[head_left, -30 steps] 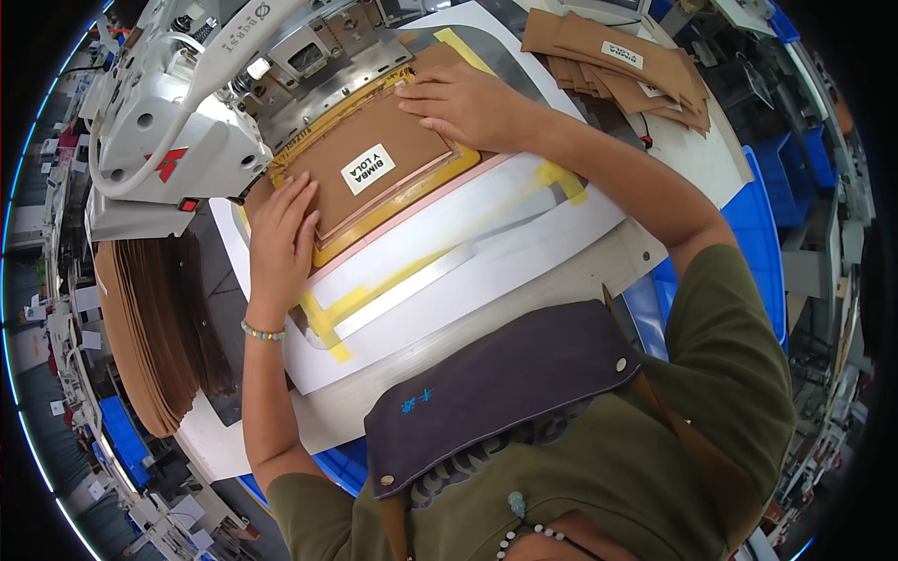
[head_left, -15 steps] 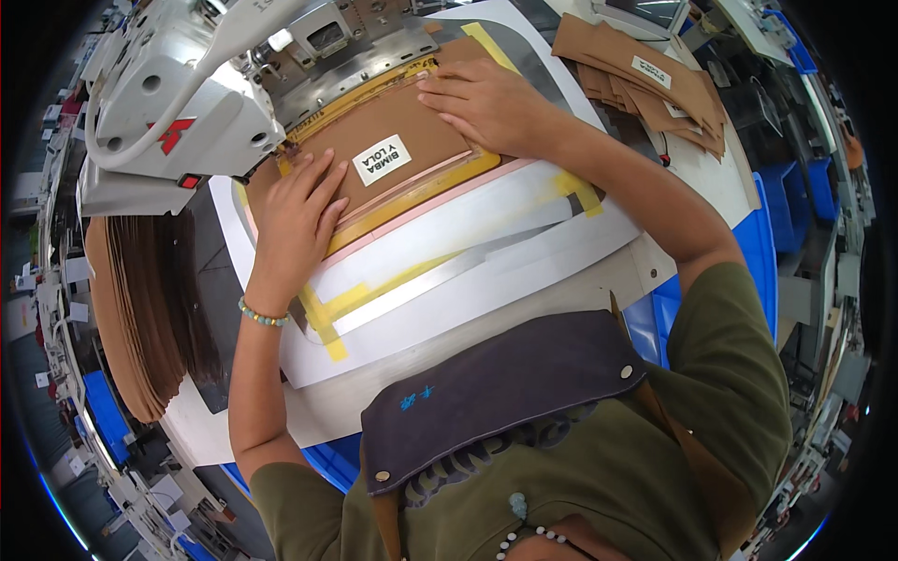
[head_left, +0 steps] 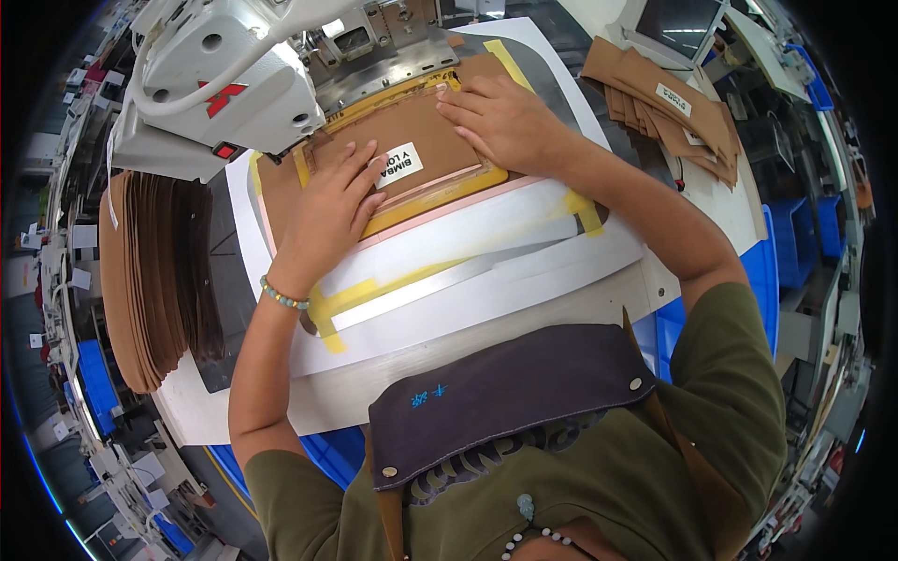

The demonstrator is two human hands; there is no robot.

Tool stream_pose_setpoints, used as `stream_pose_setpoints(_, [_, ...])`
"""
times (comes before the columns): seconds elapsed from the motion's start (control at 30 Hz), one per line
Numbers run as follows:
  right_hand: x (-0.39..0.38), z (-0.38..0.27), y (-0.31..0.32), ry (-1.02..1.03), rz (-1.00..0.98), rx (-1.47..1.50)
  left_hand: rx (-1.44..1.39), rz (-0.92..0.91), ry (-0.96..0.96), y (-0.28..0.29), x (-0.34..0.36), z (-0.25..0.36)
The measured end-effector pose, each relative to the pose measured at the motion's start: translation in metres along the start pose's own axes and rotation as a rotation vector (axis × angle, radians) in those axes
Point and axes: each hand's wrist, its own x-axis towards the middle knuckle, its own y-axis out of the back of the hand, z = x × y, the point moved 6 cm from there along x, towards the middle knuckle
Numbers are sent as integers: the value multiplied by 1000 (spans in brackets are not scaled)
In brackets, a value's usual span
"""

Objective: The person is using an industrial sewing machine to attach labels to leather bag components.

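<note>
My left hand (head_left: 327, 210) rests open on a brown panel (head_left: 402, 122), fingers extended and tips at the left edge of its white label (head_left: 400, 163). My right hand (head_left: 505, 126) lies open on the panel's upper right, fingers slightly bent and touching the surface. The panel sits in a yellow rectangular frame (head_left: 412, 203) with pink strips along it, on a white sheet (head_left: 468, 290) marked with yellow tape. Just beyond it is the white machine (head_left: 210, 70) with a metal plate (head_left: 379, 93). The panel's left end is partly hidden by my left hand.
A thick stack of brown pieces (head_left: 140, 271) stands at the left. Loose labelled brown pieces (head_left: 636, 75) lie at the upper right beside a screen (head_left: 673, 21). Blue bins (head_left: 795, 243) are at the right, and more blue plastic (head_left: 327, 449) shows below the table's front edge.
My left hand has slid rightward along the panel, its fingertips now reaching the label. My right hand stays on the upper right. The view has shifted slightly.
</note>
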Motion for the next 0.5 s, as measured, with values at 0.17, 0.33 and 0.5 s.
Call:
stream_pose_setpoints(0.17, [10,-10,-7,-8,0,16,3,-28,19,2,1,4])
stream_pose_setpoints(0.33, [21,-20,-13,-35,-62,80,12,-7,22,5,-3,5])
stream_pose_setpoints(0.5, [34,-32,-18,-7,10,27,-24,7,45,6,-6,0])
